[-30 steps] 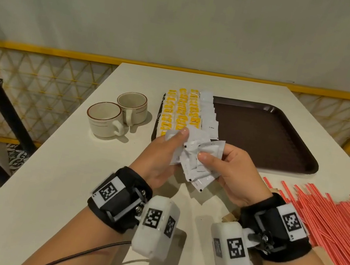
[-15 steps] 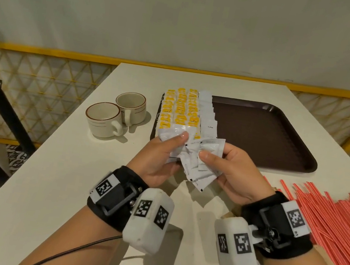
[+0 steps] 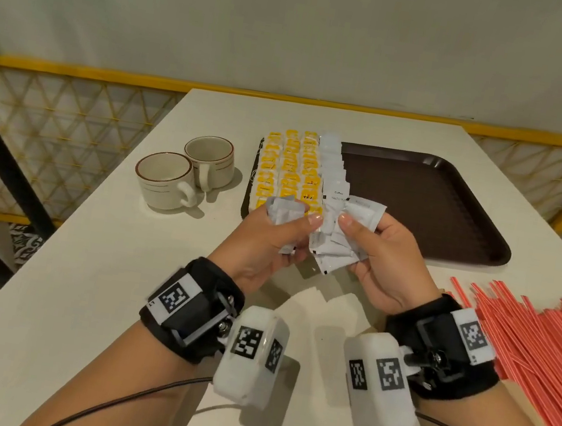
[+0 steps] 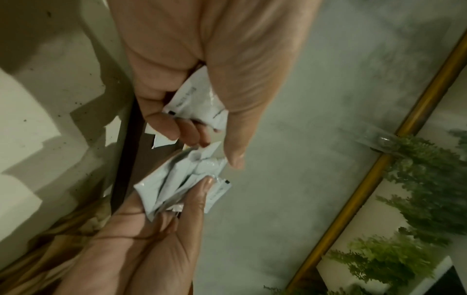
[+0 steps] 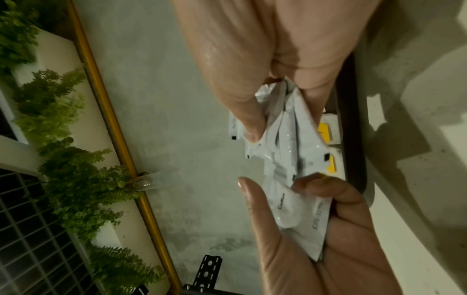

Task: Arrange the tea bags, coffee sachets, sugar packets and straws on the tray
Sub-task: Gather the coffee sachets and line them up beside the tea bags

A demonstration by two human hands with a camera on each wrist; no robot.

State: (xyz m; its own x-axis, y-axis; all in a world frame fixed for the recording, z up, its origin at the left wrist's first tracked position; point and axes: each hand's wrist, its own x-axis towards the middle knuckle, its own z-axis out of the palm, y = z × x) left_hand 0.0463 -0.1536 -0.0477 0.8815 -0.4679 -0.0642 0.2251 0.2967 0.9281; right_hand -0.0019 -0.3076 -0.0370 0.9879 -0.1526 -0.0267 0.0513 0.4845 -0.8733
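Both hands hover over the near left corner of the dark brown tray (image 3: 421,198). My left hand (image 3: 290,216) grips a small clump of white coffee sachets (image 4: 199,99) between thumb and curled fingers. My right hand (image 3: 362,222) pinches a fanned bunch of white sachets (image 3: 334,249), also seen as the bunch (image 5: 285,129) in the right wrist view. On the tray's left side, yellow tea bags (image 3: 290,170) lie in three columns, with a column of white sachets (image 3: 333,166) beside them. Red straws (image 3: 545,347) lie loose on the table at the right.
Two cream cups (image 3: 167,180) (image 3: 212,161) stand left of the tray. Flat white packets (image 3: 316,303) lie on the white table (image 3: 75,291) below my hands. The tray's middle and right hold nothing. A yellow railing (image 3: 73,71) runs behind the table.
Both hands have moved forward to the tray's near edge. The left hand has drawn its sachets apart from the bunch in the right hand.
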